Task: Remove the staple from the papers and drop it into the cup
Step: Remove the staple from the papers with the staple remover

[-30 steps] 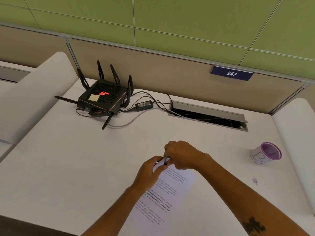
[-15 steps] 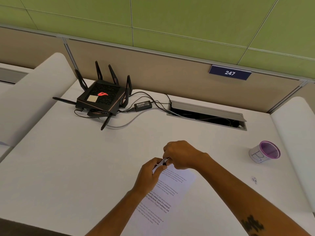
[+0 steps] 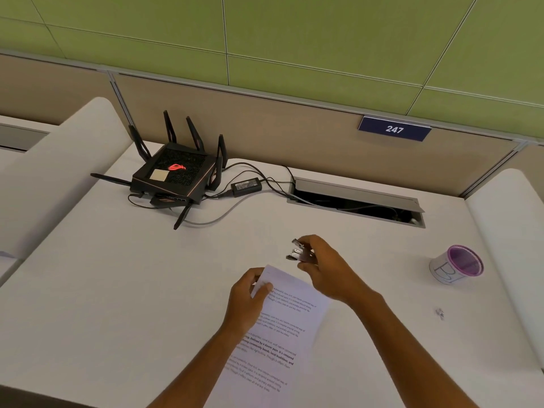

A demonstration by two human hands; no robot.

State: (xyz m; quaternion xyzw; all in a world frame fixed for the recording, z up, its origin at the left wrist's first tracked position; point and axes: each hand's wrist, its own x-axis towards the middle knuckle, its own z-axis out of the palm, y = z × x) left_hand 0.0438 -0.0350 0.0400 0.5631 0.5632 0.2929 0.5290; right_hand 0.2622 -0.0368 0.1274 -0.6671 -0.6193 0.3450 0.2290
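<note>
Printed papers (image 3: 282, 328) lie on the white desk in front of me. My left hand (image 3: 245, 301) pinches their top left corner. My right hand (image 3: 326, 269) holds a small staple remover (image 3: 300, 251) with metal jaws, lifted just above and beyond the papers' top edge. Whether a staple sits in the jaws is too small to tell. The cup (image 3: 457, 265), white with a purple rim, stands at the right side of the desk, well apart from both hands.
A black router (image 3: 173, 175) with antennas sits at the back left, its cables running to an open cable slot (image 3: 356, 203). A tiny bit of something (image 3: 439, 313) lies on the desk near the cup. White dividers flank the desk.
My right hand has pulled the staple remover up and away from the papers' corner, where it was pressed before. The left hand still holds the corner.
</note>
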